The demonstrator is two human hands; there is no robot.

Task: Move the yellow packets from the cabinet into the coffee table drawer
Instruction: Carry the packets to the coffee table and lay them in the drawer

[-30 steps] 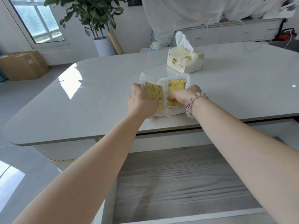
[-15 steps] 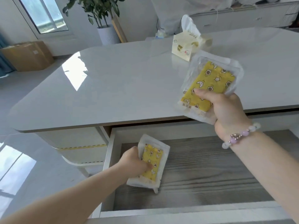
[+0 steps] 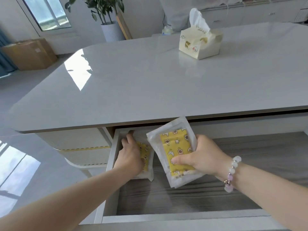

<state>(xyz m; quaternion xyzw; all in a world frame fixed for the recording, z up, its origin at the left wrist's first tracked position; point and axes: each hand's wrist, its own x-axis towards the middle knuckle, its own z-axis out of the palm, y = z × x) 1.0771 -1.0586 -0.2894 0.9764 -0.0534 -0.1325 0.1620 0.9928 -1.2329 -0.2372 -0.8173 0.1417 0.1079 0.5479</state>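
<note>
The coffee table drawer (image 3: 166,219) stands pulled open, showing a grey wood-grain floor. One yellow packet (image 3: 145,155) in clear wrap lies in the drawer's far left corner. My left hand (image 3: 130,155) rests flat on it, fingers stretched toward the back wall and covering most of it. My right hand (image 3: 205,157) grips a second yellow packet (image 3: 175,147), thumb on its front. That packet is held tilted just above the drawer floor, right beside the first, its top edge near the table's lip. Layered wrap edges suggest more than one packet in this grip.
The glossy white tabletop (image 3: 150,84) overhangs the back of the drawer. A tissue box (image 3: 200,45) sits on it at the far right. A potted plant (image 3: 113,30) and a cardboard box (image 3: 30,54) stand on the floor beyond.
Both hands lifted packets off the tabletop. My left hand pushed its packet deeper into the drawer's back left corner. My right hand came down from above the table into the drawer.
</note>
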